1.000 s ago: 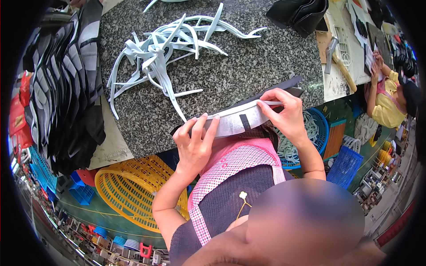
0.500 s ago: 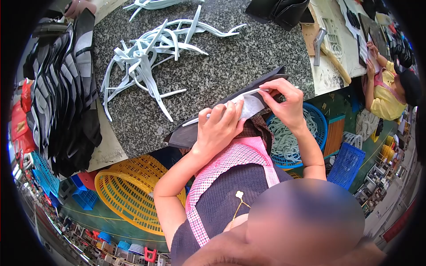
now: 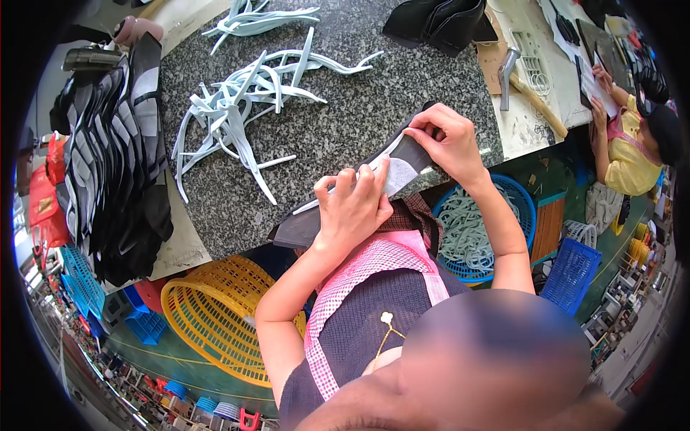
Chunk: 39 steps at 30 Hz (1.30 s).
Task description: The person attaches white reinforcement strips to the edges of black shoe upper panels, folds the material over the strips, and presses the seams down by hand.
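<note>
A black piece (image 3: 298, 228) with a whitish patch (image 3: 400, 174) lies slanted at the near edge of the speckled stone slab (image 3: 345, 108). Along its far edge runs a narrow pale strip (image 3: 306, 207). My left hand (image 3: 352, 205) rests on the piece with its fingers bent over the strip, pressing it. At the piece's upper right end, my right hand (image 3: 447, 140) pinches the edge between thumb and fingers; the strip's end is hidden there. Beyond my hands a tangle of pale blue strips (image 3: 233, 118) lies on the slab.
Black layered pieces (image 3: 115, 165) hang at the left. Black pieces (image 3: 438, 25) and a hammer (image 3: 535, 100) lie at the back right. Below the table are a yellow basket (image 3: 215, 316) and a blue basket (image 3: 528, 208) of strips. A co-worker (image 3: 632, 154) is at the right.
My left hand has moved right along the piece and now lies flatter over the strip. My right hand has moved slightly up and left. The piece is tilted more steeply, with more black showing.
</note>
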Tool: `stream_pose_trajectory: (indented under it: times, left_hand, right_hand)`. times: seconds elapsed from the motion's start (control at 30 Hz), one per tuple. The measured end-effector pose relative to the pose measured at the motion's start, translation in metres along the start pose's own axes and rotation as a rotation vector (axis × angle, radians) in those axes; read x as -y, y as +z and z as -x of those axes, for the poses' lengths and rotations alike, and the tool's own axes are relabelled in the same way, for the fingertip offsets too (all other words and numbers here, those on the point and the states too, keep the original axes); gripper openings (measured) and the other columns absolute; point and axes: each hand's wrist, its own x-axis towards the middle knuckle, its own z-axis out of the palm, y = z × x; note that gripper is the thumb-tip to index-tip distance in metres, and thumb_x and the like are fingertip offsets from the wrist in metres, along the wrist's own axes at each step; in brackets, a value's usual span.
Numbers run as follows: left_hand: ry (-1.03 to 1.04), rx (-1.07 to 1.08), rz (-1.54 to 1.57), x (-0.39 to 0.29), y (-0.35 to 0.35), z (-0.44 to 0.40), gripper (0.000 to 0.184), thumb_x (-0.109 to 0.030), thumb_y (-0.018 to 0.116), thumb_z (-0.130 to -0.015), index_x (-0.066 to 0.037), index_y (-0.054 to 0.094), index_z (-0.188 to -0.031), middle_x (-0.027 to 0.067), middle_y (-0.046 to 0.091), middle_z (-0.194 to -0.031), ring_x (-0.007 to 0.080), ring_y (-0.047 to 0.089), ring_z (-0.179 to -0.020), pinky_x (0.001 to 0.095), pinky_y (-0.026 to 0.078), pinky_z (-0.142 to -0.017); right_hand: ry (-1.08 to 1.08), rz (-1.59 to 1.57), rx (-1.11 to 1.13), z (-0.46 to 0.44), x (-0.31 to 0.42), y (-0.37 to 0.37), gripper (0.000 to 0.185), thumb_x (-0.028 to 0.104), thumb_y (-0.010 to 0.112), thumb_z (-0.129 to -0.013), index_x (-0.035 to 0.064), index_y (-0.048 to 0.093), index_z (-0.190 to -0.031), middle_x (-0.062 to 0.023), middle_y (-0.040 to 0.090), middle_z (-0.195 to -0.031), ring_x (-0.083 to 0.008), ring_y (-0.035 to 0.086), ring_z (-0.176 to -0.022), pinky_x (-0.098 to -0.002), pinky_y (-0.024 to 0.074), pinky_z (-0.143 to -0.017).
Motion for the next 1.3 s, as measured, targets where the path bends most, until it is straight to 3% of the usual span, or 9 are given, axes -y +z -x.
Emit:
stream_pose_trajectory:
  times: [0.3, 0.47, 0.6, 0.83, 0.97, 1.1, 1.2, 1.23, 1.3]
  left_hand:
    - [0.129, -0.048, 0.266, 0.024, -0.023, 0.031, 0.043, -0.019, 0.075, -0.085, -0.003, 0.065, -0.124, 0.012, 0.067, -0.123, 0.0299, 0.064, -0.124, 0.0409, 0.05, -0.098]
    - [0.194, -0.045, 0.056, 0.009, -0.019, 0.035, 0.032, -0.015, 0.062, -0.089, 0.001, 0.068, -0.117, 0.0151, 0.071, -0.119, 0.0299, 0.065, -0.125, 0.0375, 0.052, -0.096]
    - [0.138, 0.017, 0.137, 0.009, -0.03, 0.031, 0.037, -0.016, 0.061, -0.088, 0.002, 0.068, -0.119, 0.0141, 0.071, -0.122, 0.0265, 0.062, -0.128, 0.0387, 0.048, -0.101]
    - [0.044, 0.084, 0.064, 0.016, -0.046, 0.034, 0.04, -0.011, 0.061, -0.086, -0.002, 0.067, -0.124, 0.0114, 0.07, -0.129, 0.025, 0.062, -0.126, 0.0409, 0.047, -0.106]
    - [-0.012, 0.017, 0.292, 0.03, -0.067, 0.022, 0.039, -0.012, 0.062, -0.085, -0.002, 0.068, -0.123, 0.0112, 0.072, -0.122, 0.0265, 0.067, -0.118, 0.0407, 0.05, -0.103]
    - [0.209, -0.196, 0.187, 0.028, -0.087, 0.023, 0.035, -0.013, 0.064, -0.087, -0.006, 0.074, -0.12, 0.0091, 0.073, -0.126, 0.0221, 0.068, -0.119, 0.0368, 0.051, -0.1]
    - [0.438, -0.26, 0.095, 0.038, -0.082, 0.035, 0.033, -0.016, 0.06, -0.094, -0.009, 0.075, -0.123, 0.0055, 0.071, -0.132, 0.0171, 0.065, -0.125, 0.0321, 0.049, -0.105]
    - [0.501, -0.267, 0.076, 0.042, -0.078, 0.039, 0.035, -0.015, 0.06, -0.093, -0.007, 0.074, -0.124, 0.0059, 0.069, -0.135, 0.0162, 0.062, -0.129, 0.0311, 0.048, -0.108]
    - [0.548, -0.204, 0.023, 0.047, -0.074, 0.039, 0.036, -0.016, 0.059, -0.093, -0.005, 0.073, -0.125, 0.0074, 0.067, -0.138, 0.017, 0.06, -0.132, 0.0308, 0.047, -0.108]
  right_hand:
    - [-0.022, -0.067, 0.003, 0.006, 0.002, -0.005, 0.008, 0.004, 0.074, -0.092, 0.0024, 0.072, -0.099, -0.0072, 0.069, -0.093, -0.0167, 0.07, -0.076, -0.0291, 0.056, -0.063]
    - [-0.487, 0.113, -0.014, 0.028, 0.027, 0.004, 0.02, 0.002, 0.08, -0.083, 0.0021, 0.073, -0.101, -0.0103, 0.071, -0.092, -0.027, 0.071, -0.08, -0.036, 0.0589, -0.07]
    - [-0.61, 0.381, 0.356, 0.036, 0.038, 0.021, 0.055, 0.044, 0.074, -0.087, 0.0043, 0.069, -0.124, -0.0082, 0.068, -0.125, -0.023, 0.062, -0.122, -0.0401, 0.0452, -0.108]
    - [-0.636, 0.316, 0.347, 0.032, 0.041, 0.013, 0.052, 0.041, 0.076, -0.086, 0.0065, 0.069, -0.125, -0.0075, 0.067, -0.122, -0.0231, 0.063, -0.118, -0.0407, 0.0462, -0.105]
    - [-0.921, 0.021, 0.365, 0.063, 0.039, 0.013, 0.042, 0.019, 0.076, -0.083, 0.0082, 0.07, -0.123, -0.0045, 0.066, -0.103, -0.0191, 0.065, -0.094, -0.0392, 0.0512, -0.087]
    - [-0.292, -0.286, 0.601, 0.059, 0.012, 0.03, 0.035, 0.02, 0.067, -0.094, 0.0004, 0.068, -0.123, -0.0077, 0.073, -0.106, -0.0206, 0.07, -0.098, -0.0371, 0.0553, -0.086]
    - [1.098, -1.363, 0.874, 0.029, -0.058, 0.038, 0.068, 0.054, 0.044, -0.108, -0.0044, 0.057, -0.141, -0.015, 0.068, -0.134, -0.0236, 0.067, -0.118, -0.0362, 0.0512, -0.105]
    - [0.953, -1.347, 0.881, 0.013, -0.044, 0.033, 0.079, 0.054, 0.031, -0.109, -0.0151, 0.057, -0.137, -0.0221, 0.065, -0.137, -0.029, 0.062, -0.129, -0.0358, 0.0367, -0.119]
    - [0.92, -1.487, 1.087, -0.013, -0.034, 0.032, 0.062, 0.043, 0.038, -0.113, -0.0124, 0.059, -0.133, -0.0165, 0.07, -0.128, -0.0169, 0.069, -0.112, -0.0223, 0.0511, -0.103]
